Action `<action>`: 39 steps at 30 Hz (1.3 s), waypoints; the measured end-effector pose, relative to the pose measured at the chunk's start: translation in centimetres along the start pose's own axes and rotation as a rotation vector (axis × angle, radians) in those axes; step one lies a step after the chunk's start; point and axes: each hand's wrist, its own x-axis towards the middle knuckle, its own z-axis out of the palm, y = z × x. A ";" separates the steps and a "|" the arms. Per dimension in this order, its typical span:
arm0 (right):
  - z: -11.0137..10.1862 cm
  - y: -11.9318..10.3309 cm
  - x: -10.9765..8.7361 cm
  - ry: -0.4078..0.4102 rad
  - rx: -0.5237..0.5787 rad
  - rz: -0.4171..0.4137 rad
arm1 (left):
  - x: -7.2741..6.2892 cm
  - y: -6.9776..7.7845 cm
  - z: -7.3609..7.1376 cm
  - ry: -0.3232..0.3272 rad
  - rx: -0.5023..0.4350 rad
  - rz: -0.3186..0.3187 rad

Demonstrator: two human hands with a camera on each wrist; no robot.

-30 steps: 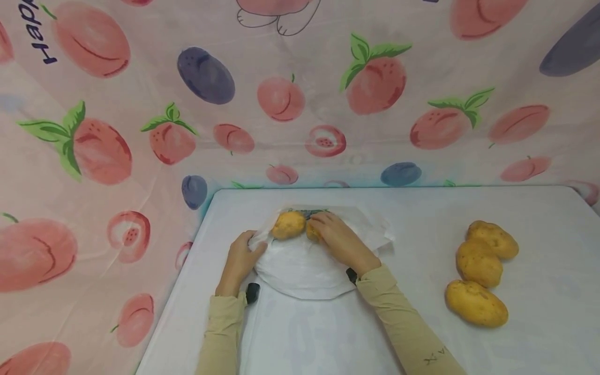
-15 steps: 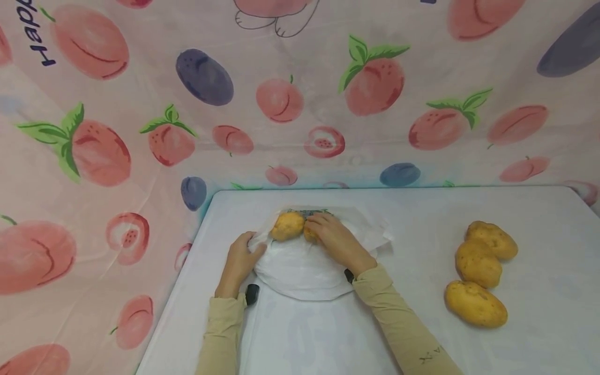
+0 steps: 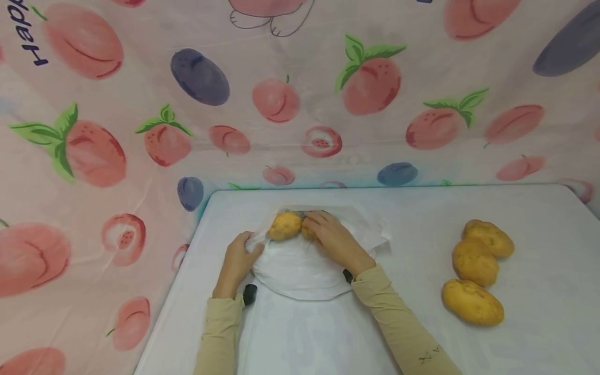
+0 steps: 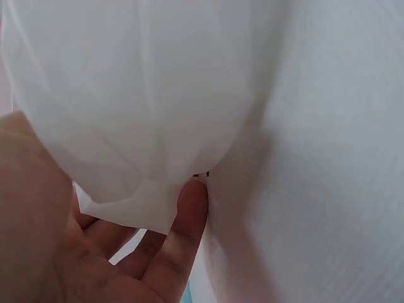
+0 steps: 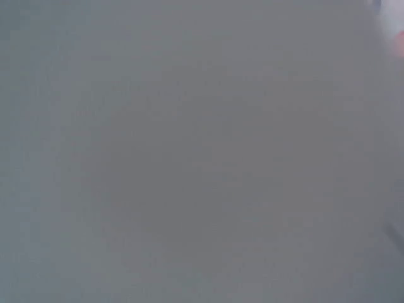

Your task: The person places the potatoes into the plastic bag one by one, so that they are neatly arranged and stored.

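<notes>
Slantwise — the right hand (image 3: 335, 238) grips a potato (image 3: 307, 233).

Head view: soft, even light is falling across the table (image 3: 553, 291); a bluish fringe is glowing along its far edge and far left corner. Left wrist view: a soft-edged shadow is running beside the translucent white plastic (image 4: 139, 82). Right wrist view: dim, out-of-focus gray is filling nearly everything, obscuring detail.
</notes>
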 end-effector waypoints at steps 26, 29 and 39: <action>-4.0 -0.1 -3.1 -0.017 -0.034 0.053 | 0.0 0.2 -0.2 -0.003 0.021 0.000; -4.3 -0.1 -3.5 -0.011 -0.035 0.048 | 0.0 0.2 -0.2 0.001 0.018 -0.002; -5.5 0.4 -5.3 -0.012 -0.056 0.081 | -0.1 0.2 -0.1 -0.010 0.013 0.004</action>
